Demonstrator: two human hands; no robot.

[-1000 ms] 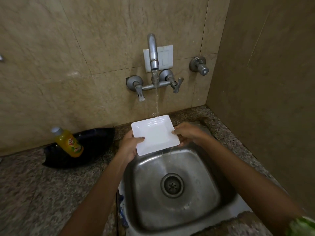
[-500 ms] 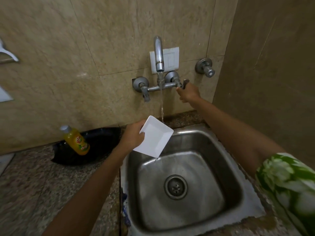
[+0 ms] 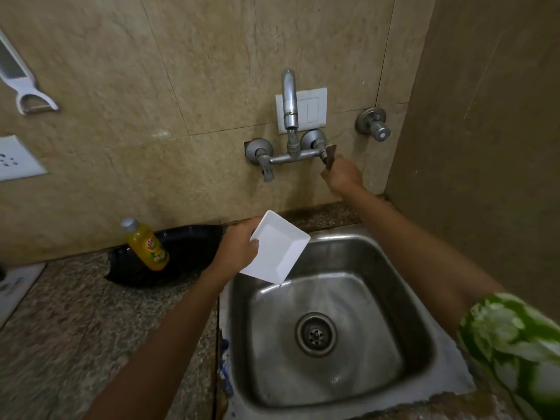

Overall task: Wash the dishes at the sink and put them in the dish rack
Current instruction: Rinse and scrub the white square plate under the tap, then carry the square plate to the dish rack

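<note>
White plate tilted over sink left rim, low corner dripping into basin. Left hand grip clamped on plate's left edge. Right hand grip closed round right tap handle. Basin below holds only drain. Bottle on worktop, left.

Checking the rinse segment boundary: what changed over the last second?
The right hand let go of the square white plate and took the right tap handle; the water stopped. The left hand tilted the plate to drain over the steel sink. Yellow bottle unmoved.
</note>
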